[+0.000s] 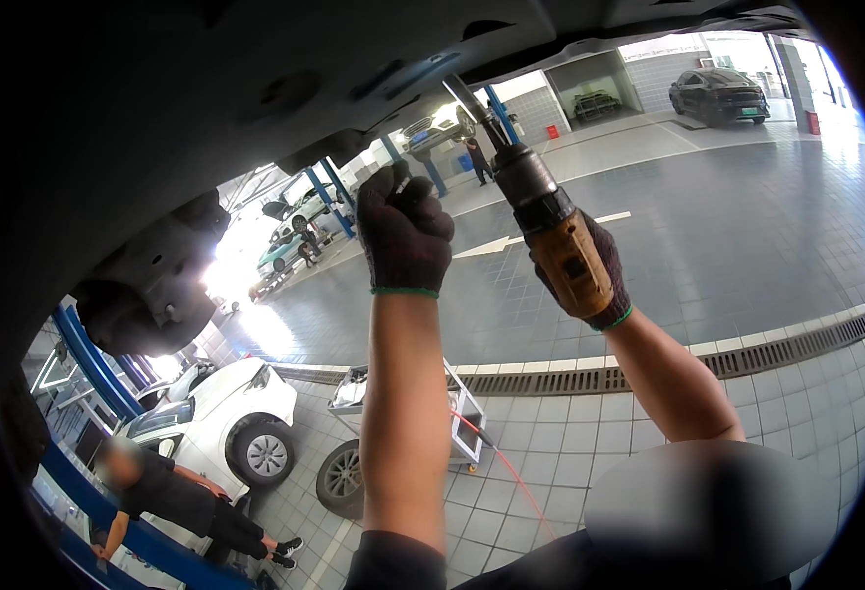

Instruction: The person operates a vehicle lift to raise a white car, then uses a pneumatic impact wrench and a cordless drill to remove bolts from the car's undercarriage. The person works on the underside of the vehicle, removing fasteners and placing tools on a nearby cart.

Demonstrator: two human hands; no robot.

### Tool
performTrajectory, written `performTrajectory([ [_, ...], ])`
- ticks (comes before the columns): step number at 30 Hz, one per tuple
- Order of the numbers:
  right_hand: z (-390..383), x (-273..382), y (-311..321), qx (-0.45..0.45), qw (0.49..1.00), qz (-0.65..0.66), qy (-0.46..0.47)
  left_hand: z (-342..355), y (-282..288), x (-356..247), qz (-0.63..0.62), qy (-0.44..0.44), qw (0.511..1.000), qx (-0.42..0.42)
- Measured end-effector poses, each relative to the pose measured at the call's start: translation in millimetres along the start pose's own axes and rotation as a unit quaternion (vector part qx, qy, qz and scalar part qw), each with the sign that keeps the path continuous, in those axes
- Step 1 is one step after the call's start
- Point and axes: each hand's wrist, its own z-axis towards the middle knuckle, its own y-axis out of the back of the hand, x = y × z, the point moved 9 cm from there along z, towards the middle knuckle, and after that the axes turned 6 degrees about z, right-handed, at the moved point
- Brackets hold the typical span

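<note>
Both my arms reach up toward the dark underside of a raised car (pixel 255 88). My right hand (pixel 599 280), in a dark glove with a green cuff, grips a power tool (pixel 555 231) with a yellow body and black nose. Its long bit (pixel 472 103) points up at the underbody. My left hand (pixel 405 236), in a matching glove, is closed just left of the tool near the underbody, pinching a small object I cannot make out.
A white car (pixel 221 418) sits at lower left beside blue lift posts (pixel 93 369). A person in black (pixel 186 501) crouches there. A white cart (pixel 462 413) with a red hose stands below. A floor drain grate (pixel 776 349) crosses the tiles. More cars are parked far off.
</note>
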Motion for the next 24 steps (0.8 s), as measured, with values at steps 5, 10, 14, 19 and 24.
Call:
performTrajectory([
  [5, 34, -27, 11, 0.040, 0.996, 0.009, 0.077, 19, -44, 2, 0.146, -0.120, 0.976, 0.107],
  [10, 53, -49, 10, 0.068, 0.994, -0.012, 0.087, 12, -88, -20, 0.243, -0.191, 0.949, 0.060],
  [14, 61, -40, -1, 0.091, 0.988, -0.036, 0.119, 16, -108, -36, 0.329, -0.245, 0.907, 0.098],
  [19, 68, -44, -11, 0.052, 0.990, -0.007, 0.128, 21, -120, -56, 0.466, -0.383, 0.792, 0.090],
  [24, 56, -79, -65, 0.080, 0.986, 0.131, 0.065, 17, -129, -63, 0.497, -0.406, 0.764, 0.073],
])
